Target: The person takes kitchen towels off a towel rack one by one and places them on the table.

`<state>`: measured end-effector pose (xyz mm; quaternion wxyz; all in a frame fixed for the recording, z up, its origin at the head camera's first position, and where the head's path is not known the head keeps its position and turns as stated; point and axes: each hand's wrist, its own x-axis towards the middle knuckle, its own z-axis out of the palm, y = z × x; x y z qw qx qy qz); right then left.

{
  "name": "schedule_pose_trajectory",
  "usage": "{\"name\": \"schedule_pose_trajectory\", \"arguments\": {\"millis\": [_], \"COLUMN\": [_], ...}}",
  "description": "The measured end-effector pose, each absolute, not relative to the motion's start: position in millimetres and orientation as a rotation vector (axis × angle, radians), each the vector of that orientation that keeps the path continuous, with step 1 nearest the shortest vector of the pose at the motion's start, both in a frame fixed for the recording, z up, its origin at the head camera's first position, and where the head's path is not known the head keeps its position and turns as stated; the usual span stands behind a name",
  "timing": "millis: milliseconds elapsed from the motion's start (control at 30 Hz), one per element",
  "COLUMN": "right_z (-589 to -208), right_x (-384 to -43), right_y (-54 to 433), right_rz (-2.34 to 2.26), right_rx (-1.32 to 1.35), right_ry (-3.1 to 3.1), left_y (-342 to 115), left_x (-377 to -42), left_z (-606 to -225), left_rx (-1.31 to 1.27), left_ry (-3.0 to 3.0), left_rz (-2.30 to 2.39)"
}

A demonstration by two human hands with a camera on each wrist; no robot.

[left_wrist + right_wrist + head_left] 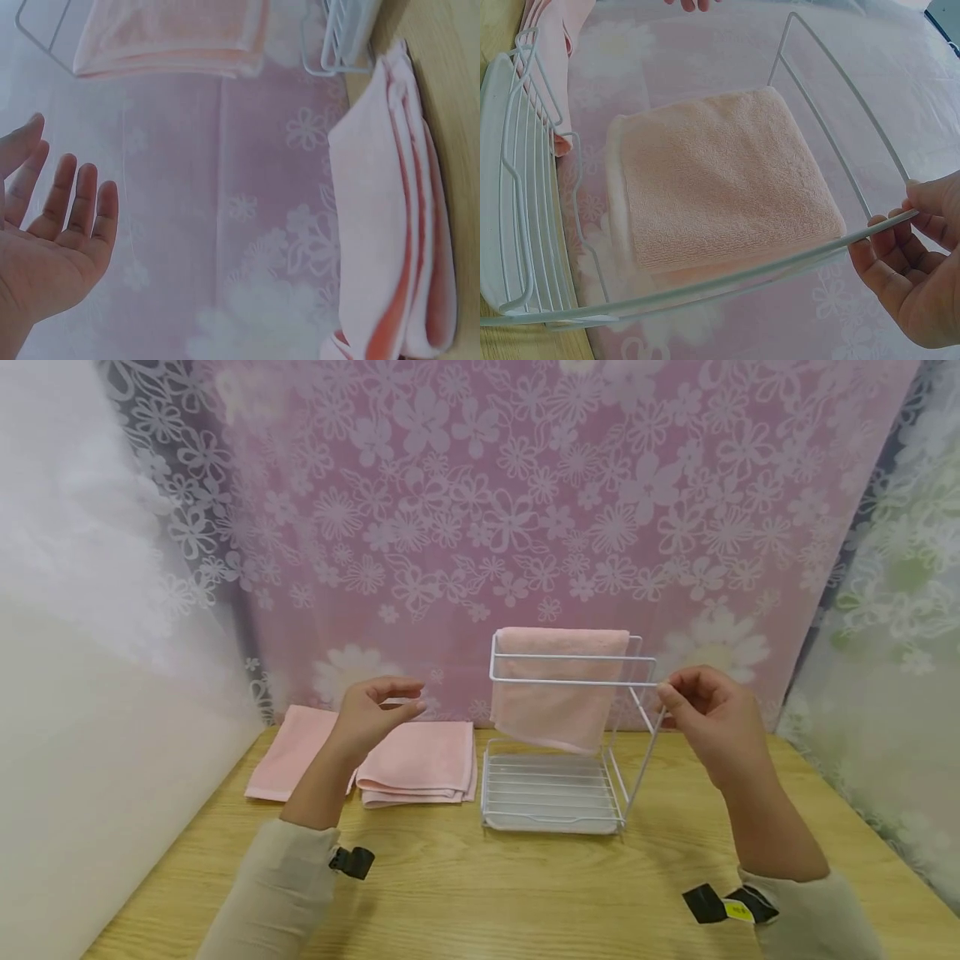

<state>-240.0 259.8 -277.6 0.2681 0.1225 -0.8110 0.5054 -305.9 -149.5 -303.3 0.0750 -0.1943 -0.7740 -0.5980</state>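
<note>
A white wire rack [573, 682] stands on the table, with a pink towel [558, 710] draped over its rear top bar. My right hand [708, 722] pinches the rack's upper right front corner between thumb and fingers; the right wrist view shows this grip on the white wire [780, 262] closely. To the left of the rack my left hand [375, 710] hangs in the air, holding nothing, its fingers relaxed and apart from the thumb. Beneath and beside it lie a folded pink towel [423, 760] and another pink towel [288, 752].
The rack's base holds a white tray [551, 818] under a wire grid. Behind the wooden table [450, 893] hangs a pink floral curtain [480, 527]. A pale wall-like sheet [112, 652] borders the left side, and a floral sheet [892, 693] the right.
</note>
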Motion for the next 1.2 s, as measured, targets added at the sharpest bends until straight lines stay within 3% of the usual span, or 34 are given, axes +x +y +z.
{"name": "schedule_pose_trajectory", "arguments": {"millis": [1200], "right_z": [-279], "right_x": [-238], "right_y": [260], "right_rz": [1.344], "right_rx": [0.33], "right_ry": [-2.201], "left_y": [-81], "left_x": [-310], "left_z": [-256], "left_rx": [-0.758], "left_ry": [-2.26], "left_rz": [-1.752]}}
